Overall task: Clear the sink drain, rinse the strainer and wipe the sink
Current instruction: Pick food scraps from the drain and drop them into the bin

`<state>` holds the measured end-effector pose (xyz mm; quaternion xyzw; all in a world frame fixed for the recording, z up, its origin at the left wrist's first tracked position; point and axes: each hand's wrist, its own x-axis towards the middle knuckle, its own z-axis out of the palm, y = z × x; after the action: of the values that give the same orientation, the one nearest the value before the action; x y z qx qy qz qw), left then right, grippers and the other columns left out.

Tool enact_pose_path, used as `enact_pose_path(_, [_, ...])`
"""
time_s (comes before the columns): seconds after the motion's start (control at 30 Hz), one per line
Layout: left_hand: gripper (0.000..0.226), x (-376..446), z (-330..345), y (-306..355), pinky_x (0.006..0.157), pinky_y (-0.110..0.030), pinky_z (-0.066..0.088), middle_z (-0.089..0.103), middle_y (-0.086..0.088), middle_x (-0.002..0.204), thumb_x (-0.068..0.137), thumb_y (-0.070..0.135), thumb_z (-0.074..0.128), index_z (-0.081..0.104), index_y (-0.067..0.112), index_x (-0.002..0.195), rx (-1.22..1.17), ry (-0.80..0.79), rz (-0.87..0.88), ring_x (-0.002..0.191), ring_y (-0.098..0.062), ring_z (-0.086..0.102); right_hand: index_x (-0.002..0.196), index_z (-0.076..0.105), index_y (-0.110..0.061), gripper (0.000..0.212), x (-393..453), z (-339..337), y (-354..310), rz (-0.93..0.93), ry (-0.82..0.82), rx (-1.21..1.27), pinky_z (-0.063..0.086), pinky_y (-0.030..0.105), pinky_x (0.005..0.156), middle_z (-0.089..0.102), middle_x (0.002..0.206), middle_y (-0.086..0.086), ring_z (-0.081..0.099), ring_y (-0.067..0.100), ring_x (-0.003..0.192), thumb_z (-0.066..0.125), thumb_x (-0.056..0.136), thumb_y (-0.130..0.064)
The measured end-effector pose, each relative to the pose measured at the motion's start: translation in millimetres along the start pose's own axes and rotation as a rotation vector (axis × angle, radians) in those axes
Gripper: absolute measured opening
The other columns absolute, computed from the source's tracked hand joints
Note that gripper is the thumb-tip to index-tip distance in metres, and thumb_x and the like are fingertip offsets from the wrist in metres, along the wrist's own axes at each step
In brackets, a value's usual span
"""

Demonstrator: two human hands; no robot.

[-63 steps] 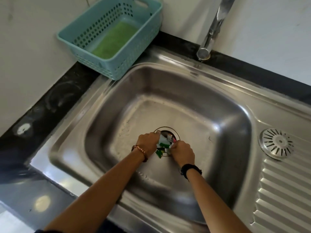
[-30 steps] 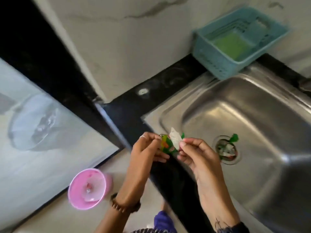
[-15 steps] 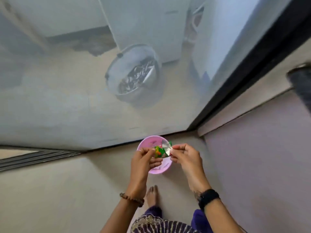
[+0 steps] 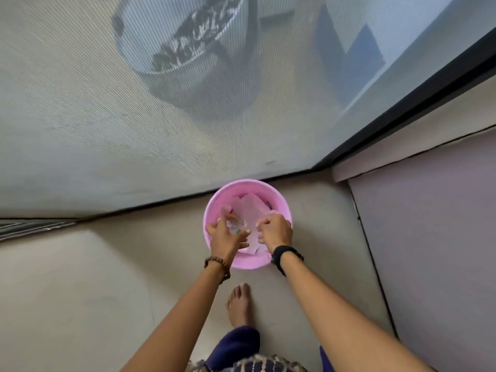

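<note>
A pink waste bin [image 4: 214, 210] stands on the floor and holds white paper [image 4: 251, 208] and other litter. Both my hands are down inside its mouth. My left hand [image 4: 225, 237] has its fingers curled around blurred wrapper scraps [image 4: 236, 226] with green and orange bits. My right hand [image 4: 276, 230] is curled into a loose fist just right of them, and I cannot see whether it holds anything. The sink, drain and strainer are out of view.
A mesh screen door with a dark frame [image 4: 402, 103] runs behind the bin, and a grey bucket [image 4: 188, 49] shows through it. A pale cabinet side [image 4: 429, 237] stands to the right. My bare foot [image 4: 239, 304] is on the tiled floor just before the bin.
I turned from the sink to the floor, carrying the scraps from the drain. Both hands have dropped from above the pink bin into its mouth and moved slightly apart.
</note>
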<state>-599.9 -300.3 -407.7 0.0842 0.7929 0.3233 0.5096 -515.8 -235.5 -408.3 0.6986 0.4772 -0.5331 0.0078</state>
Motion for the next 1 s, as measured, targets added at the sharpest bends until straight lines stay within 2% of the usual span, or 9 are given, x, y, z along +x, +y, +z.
enact_pose_path(0.1, [0.042, -2.8, 1.8, -5.1, 0.045, -0.022, 0.056, 0.046, -0.008, 0.111, 0.086, 0.012, 0.062, 0.042, 0.010, 0.122, -0.023, -0.051, -0.020, 0.056, -0.025, 0.064, 0.094, 0.066, 0.001, 0.020, -0.4, -0.9, 7.2, 0.058, -0.007, 0.108, 0.057, 0.049, 0.077, 0.068, 0.102, 0.020, 0.068, 0.040, 0.082, 0.049, 0.087, -0.006])
enact_pose_path(0.23, [0.023, -44.3, 4.4, 25.6, 0.040, -0.019, 0.051, 0.065, -0.007, 0.071, 0.093, 0.026, 0.050, 0.059, 0.005, 0.096, -0.262, -0.118, -0.221, 0.044, -0.015, 0.060, 0.098, 0.061, 0.001, 0.016, -37.6, -36.4, -15.4, 0.187, -0.090, 0.587, 0.052, 0.022, 0.041, 0.064, 0.078, 0.012, 0.061, 0.024, 0.053, 0.051, 0.088, -0.006])
enact_pose_path(0.33, [0.030, -93.4, 8.0, 76.1, 0.030, -0.011, 0.035, 0.049, 0.005, 0.037, 0.093, 0.030, 0.049, 0.053, 0.014, 0.067, -0.577, -0.148, -0.323, 0.027, -0.006, 0.042, 0.082, 0.061, -0.006, 0.011, -82.3, -81.2, -49.2, 0.262, -0.134, 0.817, 0.040, 0.015, 0.033, 0.053, 0.059, 0.003, 0.047, 0.011, 0.035, 0.051, 0.087, -0.010])
enact_pose_path(0.43, [0.045, -159.7, 18.0, 141.0, 0.026, -0.010, 0.025, 0.040, 0.004, 0.030, 0.093, 0.027, 0.046, 0.052, 0.016, 0.050, -0.732, -0.283, -0.247, 0.023, -0.004, 0.032, 0.066, 0.055, -0.012, 0.022, -137.6, -140.6, -85.3, 0.203, -0.218, 0.955, 0.026, 0.016, 0.031, 0.043, 0.043, -0.005, 0.033, 0.006, 0.028, 0.048, 0.087, -0.011])
enact_pose_path(0.53, [0.040, -226.1, 27.0, 211.2, 0.023, -0.009, 0.020, 0.030, 0.005, 0.029, 0.093, 0.025, 0.043, 0.043, 0.016, 0.054, -0.765, -0.465, -0.130, 0.021, -0.003, 0.025, 0.074, 0.054, -0.012, 0.018, -199.8, -218.5, -116.6, 0.021, -0.255, 1.071, 0.021, 0.014, 0.029, 0.039, 0.042, -0.009, 0.029, 0.003, 0.031, 0.046, 0.090, -0.013])
enact_pose_path(0.67, [0.038, -340.6, 54.6, 299.9, 0.025, -0.010, 0.018, 0.027, 0.006, 0.030, 0.088, 0.029, 0.046, 0.044, 0.018, 0.052, -0.645, -0.758, 0.064, 0.022, -0.002, 0.022, 0.079, 0.054, -0.013, 0.017, -296.1, -341.9, -139.9, -0.279, -0.234, 1.137, 0.018, 0.014, 0.030, 0.037, 0.046, -0.009, 0.027, 0.003, 0.032, 0.042, 0.091, -0.016])
enact_pose_path(0.77, [0.038, -388.5, 69.9, 333.4, 0.028, -0.014, 0.017, 0.029, 0.006, 0.032, 0.088, 0.033, 0.046, 0.046, 0.019, 0.053, -0.583, -0.874, 0.227, 0.024, -0.003, 0.023, 0.077, 0.058, -0.017, 0.021, -339.6, -387.1, -147.6, -0.430, -0.177, 1.108, 0.018, 0.015, 0.032, 0.040, 0.047, -0.009, 0.029, 0.002, 0.034, 0.043, 0.091, -0.017])
enact_pose_path(0.87, [0.033, -458.8, 103.4, 365.2, 0.029, -0.014, 0.022, 0.035, 0.007, 0.038, 0.082, 0.040, 0.051, 0.051, 0.021, 0.055, -0.402, -1.009, 0.411, 0.029, -0.004, 0.027, 0.073, 0.061, -0.019, 0.025, -395.5, -456.1, -130.6, -0.589, -0.014, 1.125, 0.022, 0.013, 0.031, 0.044, 0.047, -0.009, 0.032, 0.002, 0.034, 0.044, 0.090, -0.016])
enact_pose_path(1.0, [0.040, -527.4, 180.0, 387.3, 0.031, -0.013, 0.029, 0.045, 0.006, 0.039, 0.090, 0.034, 0.047, 0.058, 0.023, 0.053, 0.035, -1.014, 0.582, 0.031, -0.005, 0.038, 0.072, 0.063, -0.020, 0.026, -434.5, -545.1, -82.0, -0.577, 0.317, 1.110, 0.023, 0.012, 0.031, 0.049, 0.047, -0.008, 0.035, 0.003, 0.032, 0.045, 0.090, -0.014])
